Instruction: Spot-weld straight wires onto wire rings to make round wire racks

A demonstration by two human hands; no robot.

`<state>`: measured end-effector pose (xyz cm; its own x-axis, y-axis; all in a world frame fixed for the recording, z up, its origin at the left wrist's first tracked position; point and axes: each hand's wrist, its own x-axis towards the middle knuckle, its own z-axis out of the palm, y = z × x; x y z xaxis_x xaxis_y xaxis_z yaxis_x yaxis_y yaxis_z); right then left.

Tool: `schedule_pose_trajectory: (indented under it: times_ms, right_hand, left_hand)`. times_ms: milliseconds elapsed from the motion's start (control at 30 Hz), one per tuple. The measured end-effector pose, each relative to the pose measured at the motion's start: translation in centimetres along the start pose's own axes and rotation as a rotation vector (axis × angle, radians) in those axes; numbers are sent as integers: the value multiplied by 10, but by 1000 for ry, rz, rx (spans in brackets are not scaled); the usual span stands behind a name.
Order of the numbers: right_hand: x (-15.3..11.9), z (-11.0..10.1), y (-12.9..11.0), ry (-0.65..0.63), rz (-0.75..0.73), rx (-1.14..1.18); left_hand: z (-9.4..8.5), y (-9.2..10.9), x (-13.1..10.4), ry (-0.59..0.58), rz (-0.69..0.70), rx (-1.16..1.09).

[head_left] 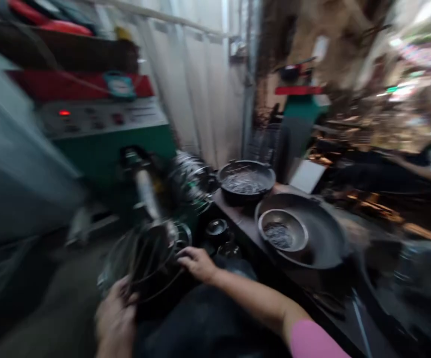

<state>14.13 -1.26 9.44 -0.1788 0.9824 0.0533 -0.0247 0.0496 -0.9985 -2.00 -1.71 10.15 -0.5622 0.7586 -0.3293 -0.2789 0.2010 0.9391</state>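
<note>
Blur softens most of the view. Low on the left, my left hand (116, 313) has its fingers curled at the near edge of a round wire piece (151, 293); what they hold, if anything, is too smeared to make out. My right hand (198, 263) is at the right side of the same piece, its fingers bent near a small metal ring (183, 236). Whether it grips the ring cannot be seen. Just beyond the hands, a pale bar-like part (147, 194) of a machine slants down toward the wire piece.
A green machine (118, 149) with a red light stands at the back left. On a bench to the right are a dark pan (247, 191) of small metal bits and a wide pan (323, 233) holding a metal bowl (297, 226). Another person's arm (420, 169) shows far right.
</note>
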Motion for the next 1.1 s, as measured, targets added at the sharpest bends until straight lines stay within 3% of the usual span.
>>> schedule_pose_trajectory:
  times_ms: [67,133,833,1100]
  right_hand:
    - [2,1,6,-49,-17,-114]
    - [5,1,12,-92,-7,-148]
    - [21,4,-1,-86,24,-84]
    - [33,4,-1,-74,-6,-89]
  left_hand:
    - [-26,4,-1,154,-9,-110]
    - [-33,6,-1,234,-15,-236]
    - [-12,2,6,227,-3,-361]
    - [-7,3,13,257,-59,-396]
